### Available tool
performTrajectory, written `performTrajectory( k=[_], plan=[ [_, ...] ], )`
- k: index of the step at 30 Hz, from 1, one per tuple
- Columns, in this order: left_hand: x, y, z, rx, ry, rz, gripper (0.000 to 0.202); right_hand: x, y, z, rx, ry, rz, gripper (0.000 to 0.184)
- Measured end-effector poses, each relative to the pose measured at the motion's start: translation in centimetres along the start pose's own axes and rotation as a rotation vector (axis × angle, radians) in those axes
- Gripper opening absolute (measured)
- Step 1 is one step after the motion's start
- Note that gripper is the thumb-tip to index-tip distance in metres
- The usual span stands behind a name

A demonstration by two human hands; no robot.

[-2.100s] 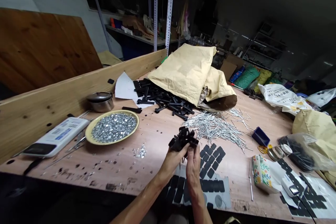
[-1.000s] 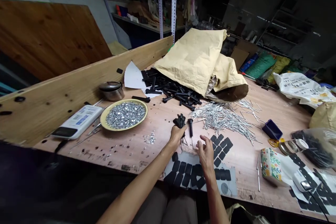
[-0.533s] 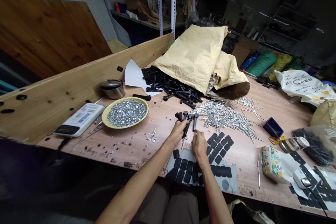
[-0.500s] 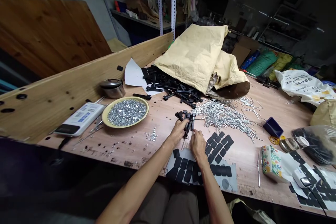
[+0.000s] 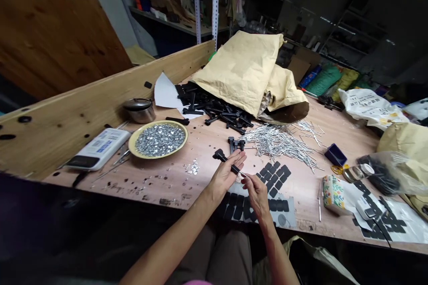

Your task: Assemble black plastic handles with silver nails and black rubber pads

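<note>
My left hand [image 5: 223,177] is palm up with its fingers stretched out, and a black plastic part [image 5: 220,156] with a wide head lies across it. Closed in a pinch, my right hand [image 5: 257,189] holds a thin metal rod [image 5: 244,174] against the near end of that part. Whether the rod is inside the part, I cannot tell. Just beyond my fingers, several black T-shaped parts [image 5: 236,144] stand together on the table. Black rounded pads [image 5: 274,179] lie in rows beside and below my right hand, some on a grey sheet [image 5: 291,218].
A yellow bowl of small metal pieces [image 5: 160,141], a lidded metal pot [image 5: 139,111] and a white scale-like device [image 5: 100,149] are at the left. Loose rods [image 5: 284,144] and a black parts pile [image 5: 220,111] lie ahead by a paper sack [image 5: 240,71]. A blue box [image 5: 335,155] sits right.
The black parts bunched at my hands now stand apart on the table. One lies across my left palm, which has opened out. My right hand has moved slightly nearer me.
</note>
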State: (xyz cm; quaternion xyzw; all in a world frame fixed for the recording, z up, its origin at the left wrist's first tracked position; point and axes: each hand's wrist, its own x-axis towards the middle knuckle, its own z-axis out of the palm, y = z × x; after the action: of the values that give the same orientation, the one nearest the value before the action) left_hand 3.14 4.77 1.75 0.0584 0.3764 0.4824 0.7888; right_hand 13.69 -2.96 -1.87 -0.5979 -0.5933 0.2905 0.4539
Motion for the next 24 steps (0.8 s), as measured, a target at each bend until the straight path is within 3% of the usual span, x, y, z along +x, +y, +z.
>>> performTrajectory(
  k=[3,5,6,8,10,12,14,16,18,20,24],
  plan=[
    [-3.1,-1.5,-0.4,0.050,-0.077,-0.143,0.016,-1.0,-1.3,-2.9,-0.044,0.150,0.020,0.034],
    [-5.9,-3.0,-1.4,0.198,-0.292,-0.277,0.023,-1.6,-2.2,-5.4,-0.179,0.243,0.016,0.033],
    [-7.3,-3.8,-2.0,0.321,-0.380,-0.269,0.024,-2.0,-2.7,-6.5,-0.266,0.254,-0.001,0.032],
    [-9.6,-5.3,-2.8,0.597,-0.432,-0.020,0.021,-2.8,-3.7,-8.2,-0.421,0.180,-0.061,0.029],
    [-10.7,-6.3,-3.1,0.707,-0.374,0.337,0.014,-3.5,-4.8,-8.8,-0.496,0.032,-0.120,0.028],
    [-10.6,-6.6,-3.0,0.769,-0.348,0.546,0.012,-3.9,-5.6,-8.7,-0.495,-0.089,-0.148,0.029],
    [-9.8,-6.3,-3.2,0.822,-0.320,0.616,0.011,-3.6,-5.8,-8.0,-0.433,-0.170,-0.129,0.031],
    [-8.8,-5.6,-3.9,0.817,-0.220,0.594,0.010,-2.4,-5.1,-6.6,-0.298,-0.263,-0.062,0.035],
    [-8.0,-4.7,-5.3,0.702,-0.079,0.476,0.015,-0.6,-3.9,-4.3,-0.137,-0.340,0.036,0.038],
    [-7.4,-3.6,-7.0,0.530,0.041,0.339,0.027,1.4,-2.5,-1.1,-0.051,-0.338,0.081,0.039],
    [-6.9,-0.9,-10.4,0.320,0.205,0.290,0.043,4.5,-0.5,6.3,-0.163,-0.296,-0.145,0.030]
  ],
)
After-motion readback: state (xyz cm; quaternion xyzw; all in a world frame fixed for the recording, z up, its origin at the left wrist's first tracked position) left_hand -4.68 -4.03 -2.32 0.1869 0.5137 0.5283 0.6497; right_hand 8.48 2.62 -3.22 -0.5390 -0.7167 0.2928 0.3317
